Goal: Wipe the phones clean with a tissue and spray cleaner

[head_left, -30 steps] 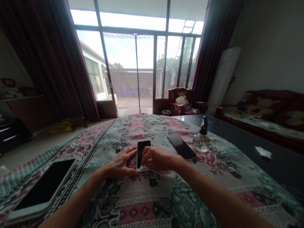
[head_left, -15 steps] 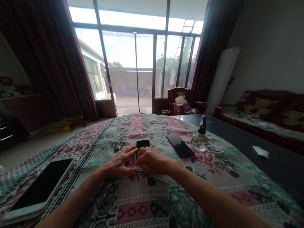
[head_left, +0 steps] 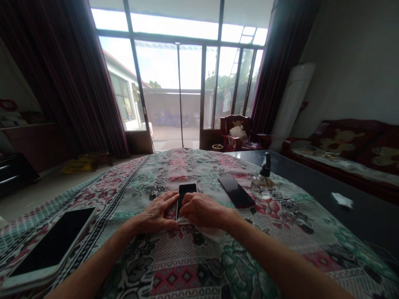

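Observation:
A white-framed phone (head_left: 185,192) lies face up on the patterned cloth (head_left: 199,257) in the middle. My left hand (head_left: 157,214) rests on its left edge, fingers curled around the side and holding it in place. My right hand (head_left: 202,209) covers the phone's near end, fingers closed on a white wipe (head_left: 209,231) that is pressed onto the screen. Only the far half of the phone shows.
A dark phone (head_left: 236,191) lies to the right, next to a clear spray bottle (head_left: 264,179) with a black pump. A large white tablet (head_left: 50,245) lies at the near left. A white scrap (head_left: 342,199) sits on the dark tabletop at the right.
My right hand with the wipe has shifted a little to the left over the phone's near end. My left hand has stayed at the phone's edge.

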A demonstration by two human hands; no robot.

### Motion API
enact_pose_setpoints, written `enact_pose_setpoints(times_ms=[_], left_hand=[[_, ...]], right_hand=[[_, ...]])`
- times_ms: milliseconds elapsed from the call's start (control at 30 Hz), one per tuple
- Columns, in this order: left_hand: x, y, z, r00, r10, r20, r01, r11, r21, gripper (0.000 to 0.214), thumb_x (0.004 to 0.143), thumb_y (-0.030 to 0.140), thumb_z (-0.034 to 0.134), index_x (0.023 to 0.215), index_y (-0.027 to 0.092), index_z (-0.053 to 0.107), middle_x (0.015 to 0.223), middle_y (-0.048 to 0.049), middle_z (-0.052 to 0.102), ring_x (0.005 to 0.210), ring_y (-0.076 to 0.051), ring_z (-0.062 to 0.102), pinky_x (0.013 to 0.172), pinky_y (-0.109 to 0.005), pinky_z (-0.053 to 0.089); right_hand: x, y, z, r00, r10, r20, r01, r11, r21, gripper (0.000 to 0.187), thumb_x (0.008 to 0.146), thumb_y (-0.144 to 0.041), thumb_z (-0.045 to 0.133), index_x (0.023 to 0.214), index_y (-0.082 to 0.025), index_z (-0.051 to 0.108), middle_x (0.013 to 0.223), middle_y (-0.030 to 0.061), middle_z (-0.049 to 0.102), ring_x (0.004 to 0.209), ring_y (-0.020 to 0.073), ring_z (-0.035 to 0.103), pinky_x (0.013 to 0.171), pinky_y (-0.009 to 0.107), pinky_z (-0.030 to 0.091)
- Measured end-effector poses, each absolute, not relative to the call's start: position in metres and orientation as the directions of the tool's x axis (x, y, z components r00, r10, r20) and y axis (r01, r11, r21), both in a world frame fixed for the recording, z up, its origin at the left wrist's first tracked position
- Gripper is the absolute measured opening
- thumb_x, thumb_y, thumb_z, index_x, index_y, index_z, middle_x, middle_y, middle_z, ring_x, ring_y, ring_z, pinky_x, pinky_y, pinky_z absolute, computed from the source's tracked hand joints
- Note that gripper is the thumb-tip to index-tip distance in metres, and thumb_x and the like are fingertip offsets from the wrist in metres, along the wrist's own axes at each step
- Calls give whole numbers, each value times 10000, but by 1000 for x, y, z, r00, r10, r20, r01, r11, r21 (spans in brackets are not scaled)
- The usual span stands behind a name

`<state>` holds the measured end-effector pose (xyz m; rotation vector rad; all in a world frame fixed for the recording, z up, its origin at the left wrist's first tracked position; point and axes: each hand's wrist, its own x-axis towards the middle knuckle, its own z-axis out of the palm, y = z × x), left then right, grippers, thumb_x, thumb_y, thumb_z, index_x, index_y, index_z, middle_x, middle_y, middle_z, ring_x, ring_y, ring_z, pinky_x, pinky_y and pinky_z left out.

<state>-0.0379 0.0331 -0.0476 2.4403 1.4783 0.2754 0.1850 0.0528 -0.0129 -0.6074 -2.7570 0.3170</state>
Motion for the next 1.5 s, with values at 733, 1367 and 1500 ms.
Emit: enact_pose_setpoints(times_ms=[733, 1367, 1500], left_hand=[[-40, 37, -54, 470, 881, 49, 824, -458, 334, 933, 681, 629, 657, 1454, 307, 247, 1547, -53, 220, 1406, -325, 174, 1133, -488, 194], [-41, 36, -54, 465, 884, 46, 818, -449, 358, 978, 663, 702, 630, 1459, 288, 241, 1547, -71, 215, 1403, -352, 161, 1126, -516, 193], [-40, 35, -51, 467, 884, 30, 822, -446, 355, 960, 676, 702, 614, 1460, 297, 235, 1549, -66, 208, 1404, -347, 162, 1130, -509, 178]], right_hand=[[169, 43, -24, -816, 503, 285, 465, 864, -192, 221, 836, -179, 567, 977, -255, 719, 961, 53, 627, 821, 153, 520, 676, 245, 374], [194, 55, -1, -859, 494, 134, 438, 845, -306, 323, 692, -23, 526, 815, -233, 739, 859, 12, 668, 783, 122, 578, 693, 217, 406], [184, 51, -8, -873, 454, 180, 399, 876, -273, 258, 751, -89, 545, 837, -241, 735, 868, 14, 664, 798, 124, 575, 692, 215, 404]])
